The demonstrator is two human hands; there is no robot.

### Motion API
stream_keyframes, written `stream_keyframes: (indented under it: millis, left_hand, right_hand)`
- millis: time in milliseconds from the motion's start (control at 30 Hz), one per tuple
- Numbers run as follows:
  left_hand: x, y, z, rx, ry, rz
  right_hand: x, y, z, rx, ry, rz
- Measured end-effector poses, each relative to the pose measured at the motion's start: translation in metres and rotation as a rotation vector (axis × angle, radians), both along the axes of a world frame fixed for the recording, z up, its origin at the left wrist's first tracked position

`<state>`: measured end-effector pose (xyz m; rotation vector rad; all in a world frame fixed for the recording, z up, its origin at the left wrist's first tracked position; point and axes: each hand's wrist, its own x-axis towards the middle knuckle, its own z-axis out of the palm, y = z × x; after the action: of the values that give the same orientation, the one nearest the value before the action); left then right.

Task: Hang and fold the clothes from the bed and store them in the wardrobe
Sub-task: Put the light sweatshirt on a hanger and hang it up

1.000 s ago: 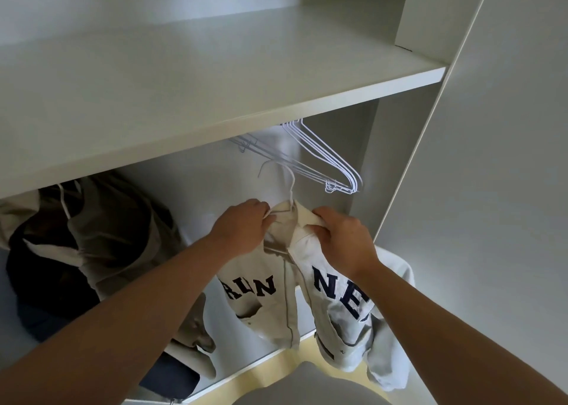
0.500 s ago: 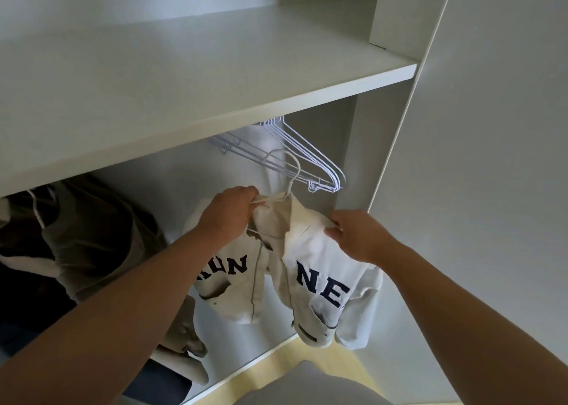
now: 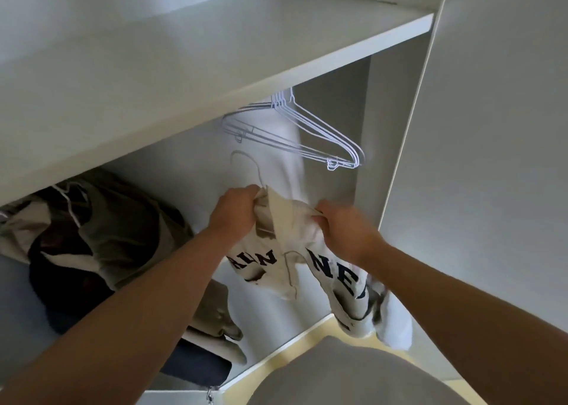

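Fingers of left hand (image 3: 236, 211) curled tight on jacket (image 3: 285, 251) collar, beside the hanger (image 3: 257, 173) neck; right hand (image 3: 344, 229) pinches the collar's other side. Garment hangs below the fingers, long axis vertical, collar up, lettered front toward the person. Hanger's hook rises above the left fingers, open end leftward. The shelf (image 3: 215, 66) hides the rail. Risk: a blind lift snags the spare hangers (image 3: 310, 134) beyond, or the jacket slips off.

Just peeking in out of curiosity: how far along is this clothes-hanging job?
Done: dark and olive garments already hang in the white wardrobe. In hand: the left hand and right hand grip a cream jacket with navy letters on a white wire hanger, its hook not yet hung. Left: hooking it up beside the empty white wire hangers; the bed is out of view.
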<state>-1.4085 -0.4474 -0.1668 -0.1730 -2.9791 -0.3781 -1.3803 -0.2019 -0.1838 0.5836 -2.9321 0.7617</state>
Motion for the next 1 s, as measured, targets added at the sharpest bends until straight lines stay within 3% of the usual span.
stream_keyframes:
  millis: [233, 367, 500, 767, 900, 1000]
  left_hand:
    - [0.005, -0.010, 0.020, 0.356, -0.155, 0.029]
    - [0.005, -0.013, 0.024, 0.590, -0.095, 0.154]
    - [-0.005, -0.014, 0.029, 0.469, 0.086, 0.276]
    - [-0.017, -0.056, 0.060, 0.209, 0.267, 0.360]
    - [-0.020, -0.089, 0.081, 0.196, 0.335, 0.378]
    - [-0.018, -0.113, 0.094, 0.219, 0.389, 0.425]
  right_hand:
    - [0.001, -0.032, -0.007, -0.011, -0.029, -0.067]
    - [0.006, -0.051, -0.007, -0.011, -0.049, -0.066]
    - [0.014, -0.074, 0.001, -0.003, -0.066, -0.027]
    - [0.015, -0.127, 0.026, -0.153, -0.065, 0.029]
    - [0.002, -0.157, 0.044, -0.191, -0.105, 0.167]
    - [-0.001, -0.175, 0.060, -0.112, -0.162, 0.293]
